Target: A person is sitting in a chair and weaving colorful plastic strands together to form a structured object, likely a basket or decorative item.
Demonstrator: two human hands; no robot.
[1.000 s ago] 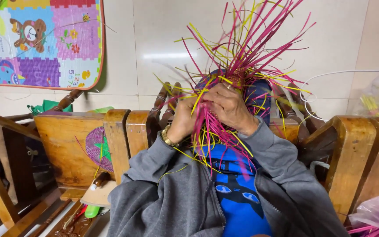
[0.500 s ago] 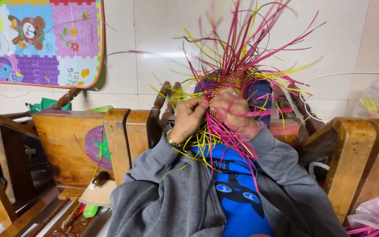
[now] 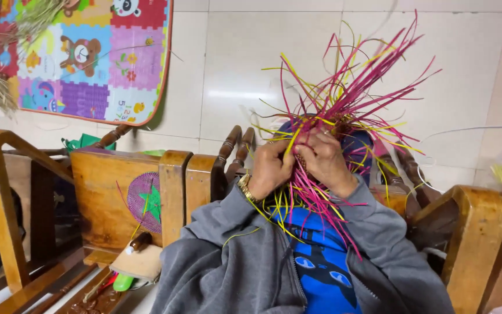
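Your left hand [image 3: 269,170] and right hand [image 3: 326,160] sit together at centre frame, both clamped on the bundle of pink and yellow strips [image 3: 344,93] fanning toward the upper right.

The person wore a grey zip-up jacket [image 3: 233,261] — open over a bright blue shirt [image 3: 321,273] with dark cartoon eyes — and a gold wristwatch [image 3: 244,187] just behind the left hand [image 3: 271,168].

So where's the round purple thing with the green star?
The purple disc with the green star lies on the wooden chair seat, left of the left hand, below the colourful play mat.
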